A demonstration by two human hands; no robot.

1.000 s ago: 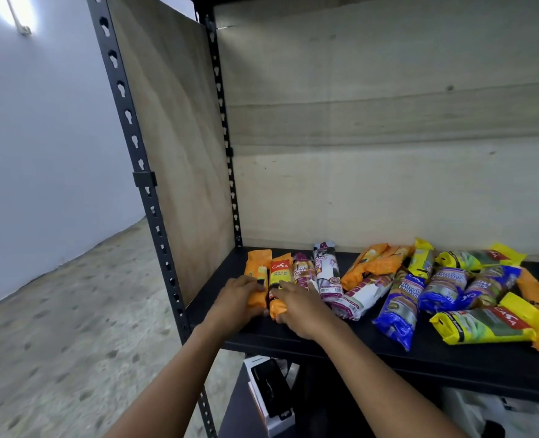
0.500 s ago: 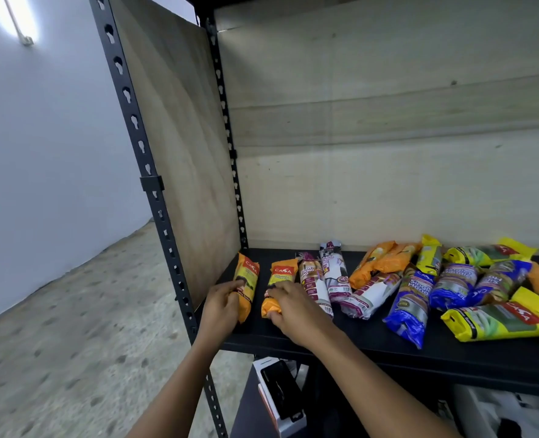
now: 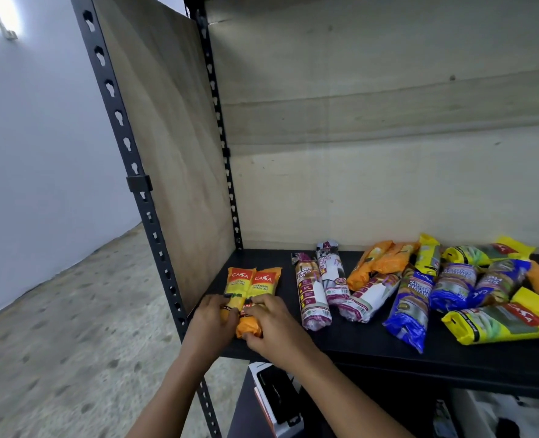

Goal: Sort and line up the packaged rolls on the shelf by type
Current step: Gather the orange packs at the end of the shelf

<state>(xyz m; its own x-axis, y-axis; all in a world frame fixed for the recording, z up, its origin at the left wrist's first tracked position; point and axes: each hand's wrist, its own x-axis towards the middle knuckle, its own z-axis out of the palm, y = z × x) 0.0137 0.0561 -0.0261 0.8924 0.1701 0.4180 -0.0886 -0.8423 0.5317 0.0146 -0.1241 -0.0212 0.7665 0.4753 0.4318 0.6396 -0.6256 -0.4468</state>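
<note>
Two orange rolls lie side by side at the left end of the black shelf, the left orange roll touching the right orange roll. My left hand grips the near end of the left one. My right hand grips the near end of the right one. To the right lie three purple-and-white rolls, then two more orange rolls, several blue rolls and yellow rolls, these lying at mixed angles and overlapping.
A wooden side panel closes the shelf on the left, a wooden back panel behind. The black perforated upright stands at the front left corner. A white box with a dark device sits on the level below.
Both hands drew the two orange rolls together; they were apart half a second ago and now lie parallel and touching. The view shifted slightly left.
</note>
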